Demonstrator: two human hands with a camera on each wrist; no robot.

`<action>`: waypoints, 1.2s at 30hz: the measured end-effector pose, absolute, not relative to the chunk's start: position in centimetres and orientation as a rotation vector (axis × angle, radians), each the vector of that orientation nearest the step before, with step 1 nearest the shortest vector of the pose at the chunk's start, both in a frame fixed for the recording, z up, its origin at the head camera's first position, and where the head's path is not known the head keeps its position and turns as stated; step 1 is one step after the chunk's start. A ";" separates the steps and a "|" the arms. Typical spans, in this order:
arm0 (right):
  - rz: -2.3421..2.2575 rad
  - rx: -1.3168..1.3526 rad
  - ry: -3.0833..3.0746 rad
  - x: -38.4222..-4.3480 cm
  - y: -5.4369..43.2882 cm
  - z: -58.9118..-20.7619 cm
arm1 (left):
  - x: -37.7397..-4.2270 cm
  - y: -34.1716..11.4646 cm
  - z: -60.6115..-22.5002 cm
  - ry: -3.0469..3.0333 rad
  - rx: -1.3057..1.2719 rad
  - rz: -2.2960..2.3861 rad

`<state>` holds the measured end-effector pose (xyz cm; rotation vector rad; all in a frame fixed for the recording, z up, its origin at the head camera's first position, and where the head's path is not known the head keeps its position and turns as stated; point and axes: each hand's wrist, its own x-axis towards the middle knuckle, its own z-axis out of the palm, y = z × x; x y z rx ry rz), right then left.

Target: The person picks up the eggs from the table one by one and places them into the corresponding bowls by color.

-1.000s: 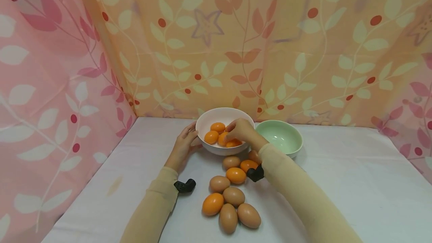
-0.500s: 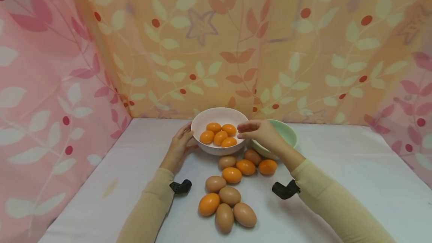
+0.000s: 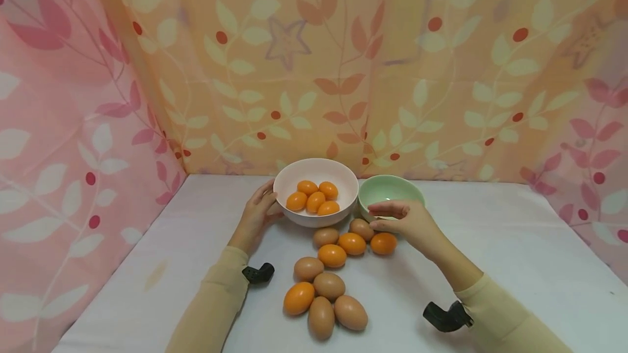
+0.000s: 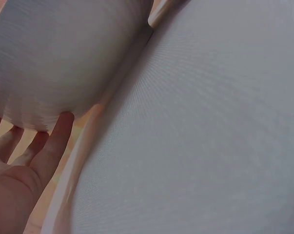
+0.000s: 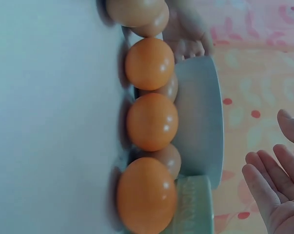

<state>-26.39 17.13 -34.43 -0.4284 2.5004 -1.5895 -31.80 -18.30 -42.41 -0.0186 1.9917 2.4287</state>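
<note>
My left hand [image 3: 255,211] rests against the left side of a pinkish-white bowl [image 3: 343,176], fingertips at the rim and thumb low. In the left wrist view, nearly straight fingers of the left hand [image 4: 25,170] touch the bowl's outer wall [image 4: 64,58]. Several orange eggs [image 3: 315,202] lie inside the bowl. My right hand [image 3: 409,225] holds nothing and hovers in front of the green bowl [image 3: 380,189], fingers extended and apart from the thumb. Beneath its fingertips are a brown egg [image 3: 362,229] and an orange egg [image 3: 384,243].
Loose brown eggs [image 3: 351,312] and orange eggs [image 3: 299,298] lie in a trail from the bowls towards the near edge of the white-covered table [image 3: 490,244]. A patterned curtain [image 3: 324,70] hangs behind. Each forearm carries a black wrist piece [image 3: 447,316].
My right hand has come out of the white bowl, leaving an orange egg there, and moved right and nearer. An orange egg on the table came into view beside the brown one. The left hand stays at the bowl.
</note>
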 end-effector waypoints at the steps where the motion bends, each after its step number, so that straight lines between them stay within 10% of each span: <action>1: -1.584 -0.428 2.507 -26.2 17.4 -34.6 | -31.8 -18.3 -42.4 1.996 -0.016 2.427; 36: -1.555 -0.299 2.503 -24.6 20.9 -37.9 | -31.8 -18.2 -42.6 1.993 0.011 2.449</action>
